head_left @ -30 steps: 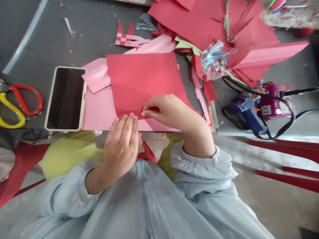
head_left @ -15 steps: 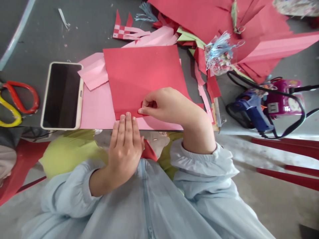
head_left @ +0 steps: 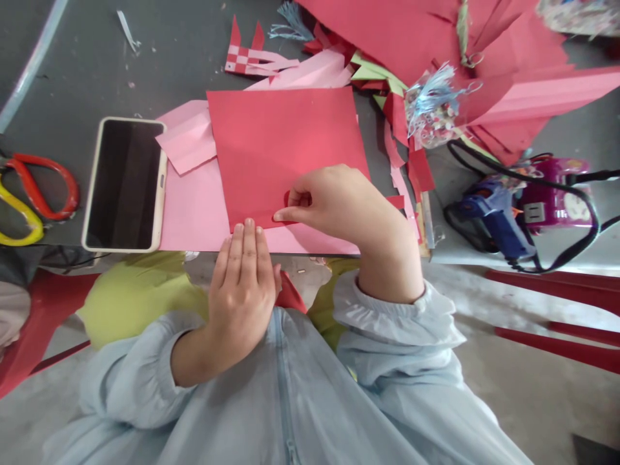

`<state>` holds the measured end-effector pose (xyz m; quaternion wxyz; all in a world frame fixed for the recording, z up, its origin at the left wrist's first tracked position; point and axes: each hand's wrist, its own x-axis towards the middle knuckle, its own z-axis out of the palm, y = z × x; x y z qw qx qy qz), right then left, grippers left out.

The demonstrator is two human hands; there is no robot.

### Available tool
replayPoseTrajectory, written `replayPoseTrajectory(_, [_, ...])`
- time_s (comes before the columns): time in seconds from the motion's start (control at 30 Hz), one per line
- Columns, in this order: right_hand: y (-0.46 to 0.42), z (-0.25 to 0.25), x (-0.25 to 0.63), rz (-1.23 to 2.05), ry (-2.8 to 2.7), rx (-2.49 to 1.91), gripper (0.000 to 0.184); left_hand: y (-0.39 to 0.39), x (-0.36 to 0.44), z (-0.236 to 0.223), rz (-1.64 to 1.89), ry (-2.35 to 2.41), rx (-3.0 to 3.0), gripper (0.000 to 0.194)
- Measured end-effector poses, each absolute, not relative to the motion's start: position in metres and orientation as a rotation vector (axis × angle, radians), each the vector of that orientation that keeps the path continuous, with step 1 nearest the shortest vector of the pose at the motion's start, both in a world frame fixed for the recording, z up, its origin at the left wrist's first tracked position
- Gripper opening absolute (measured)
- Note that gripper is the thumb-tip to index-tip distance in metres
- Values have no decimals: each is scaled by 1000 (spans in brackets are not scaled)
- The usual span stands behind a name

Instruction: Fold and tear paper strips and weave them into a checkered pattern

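Note:
A sheet of red paper (head_left: 285, 142) lies flat near the table's front edge, on top of pink paper (head_left: 194, 213). Along its near edge runs a narrow folded strip. My left hand (head_left: 245, 290) has its fingers stretched out side by side, and their tips rest on that near edge, left of its middle. Just to the right, my right hand (head_left: 334, 200) is closed, thumb and forefinger pinched at the red paper's near edge. Its other fingers curl under and are partly hidden. A folded pink piece (head_left: 188, 145) touches the sheet's left side.
Left of the papers are a phone (head_left: 124, 187) and scissors (head_left: 46, 194). Farther back lie a woven checkered paper piece (head_left: 242, 59) and more red sheets (head_left: 387, 39). On the right are a bag of beads (head_left: 433, 123), a blue glue gun (head_left: 504, 223) and its black cord.
The view has shifted slightly, so the things on the table sit a little farther right. Both hands keep nearly the same pose at the red paper's near edge.

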<state>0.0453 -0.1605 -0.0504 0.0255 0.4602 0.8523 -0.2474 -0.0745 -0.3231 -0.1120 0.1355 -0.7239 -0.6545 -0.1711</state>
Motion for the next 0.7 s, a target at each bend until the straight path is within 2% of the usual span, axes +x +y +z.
replayPoseTrajectory(0.17, [-158,-47,49,-838,2682,1277,33,-323,-77,-111,-489,-1903,-2116,67])
replayPoseTrajectory(0.43, [-163,-49,41,-687,2642,1375,35,-321,-79,-110,-525,-1877,-2102,61])
replayPoseTrajectory(0.57, [-168,-47,38,-521,2655,1441,33,-321,-80,-111,-532,-1906,-2116,66])
replayPoseTrajectory(0.7, [-164,-47,40,-579,2618,1401,33,-321,-79,-110,-472,-1872,-2095,66])
